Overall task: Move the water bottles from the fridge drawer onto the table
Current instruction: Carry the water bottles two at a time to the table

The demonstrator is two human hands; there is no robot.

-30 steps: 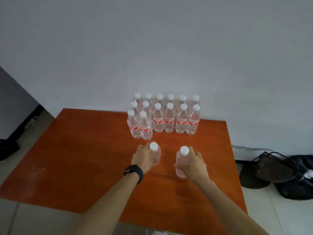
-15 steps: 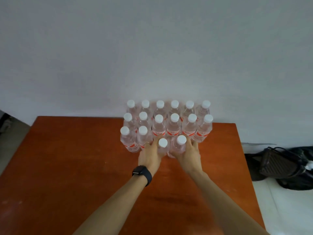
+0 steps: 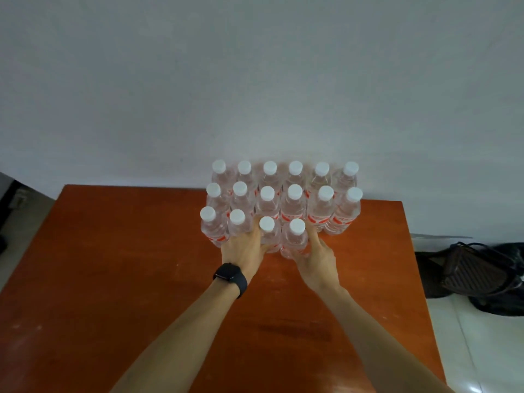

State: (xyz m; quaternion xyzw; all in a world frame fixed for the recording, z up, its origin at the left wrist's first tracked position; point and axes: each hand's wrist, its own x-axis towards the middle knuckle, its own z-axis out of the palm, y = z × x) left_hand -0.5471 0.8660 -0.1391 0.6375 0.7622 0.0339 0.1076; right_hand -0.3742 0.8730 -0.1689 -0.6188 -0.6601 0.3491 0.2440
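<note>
**Clutching a pair at twelve o'clock**

Two water bottles stand upright and touching on the orange desk (image 3: 113, 265), at the front of the rows. The left hand (image 3: 243, 251) has its fingers wrapped round the left-hand bottle (image 3: 268, 236). The right hand (image 3: 317, 259) has its fingers curled round the right-hand bottle (image 3: 295, 238). Both bottles sit against the bottle block (image 3: 295, 205), which lines the desk's far edge at 12 o'clock, by the wall. A black watch (image 3: 231, 276) circles the left wrist. At 3 o'clock, a dark bag (image 3: 476, 273) lies on the floor.
</note>
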